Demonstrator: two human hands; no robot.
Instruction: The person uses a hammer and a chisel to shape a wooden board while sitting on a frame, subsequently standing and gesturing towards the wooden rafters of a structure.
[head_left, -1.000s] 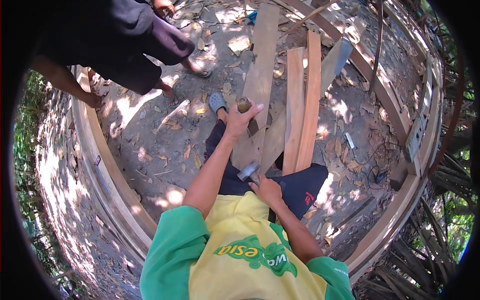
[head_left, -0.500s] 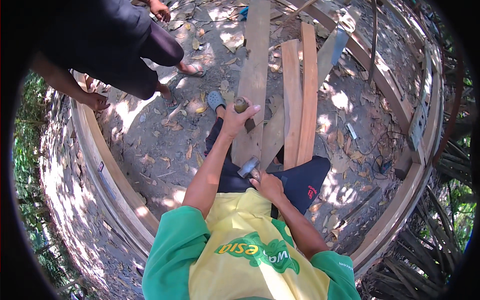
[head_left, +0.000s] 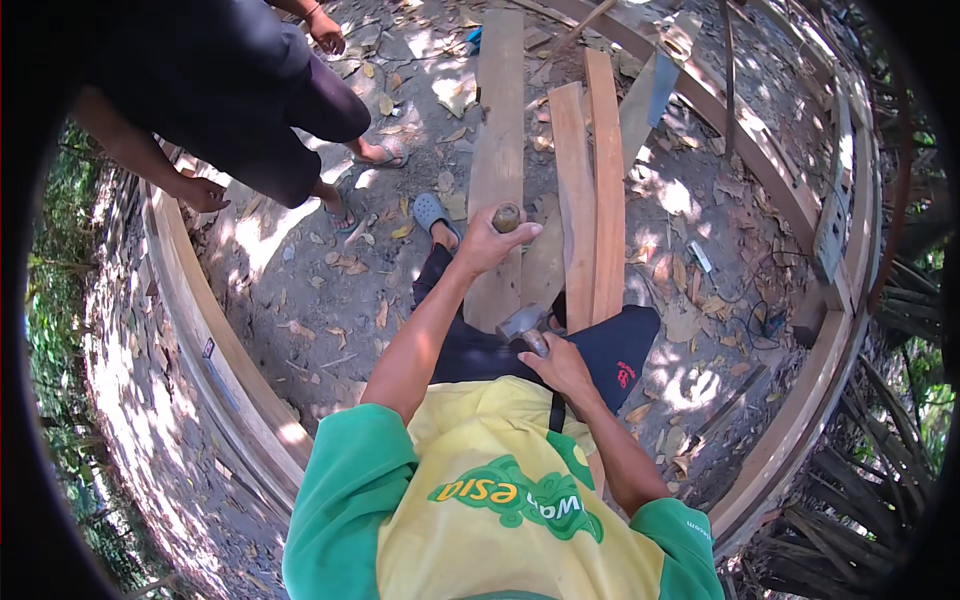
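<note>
My left hand (head_left: 487, 243) is closed around what looks like a chisel (head_left: 507, 214), held over a long wooden plank (head_left: 497, 130). The round end of its handle faces up, and the hand hides its blade. My right hand (head_left: 560, 365) grips the short handle of a hammer (head_left: 522, 322). The metal hammer head is above my dark-trousered lap, to the right of and nearer than the left hand. The plank runs away from me between my legs.
Two narrower reddish boards (head_left: 605, 190) lie right of the plank, with a handsaw (head_left: 662, 88) beyond them. Curved timber beams (head_left: 225, 340) flank both sides. A person (head_left: 230, 110) in dark clothes stands at far left. Dry leaves litter the ground.
The hammer and my right hand have moved slightly right and away from me. My left hand has shifted a little right, and the chisel's handle end now faces more directly up.
</note>
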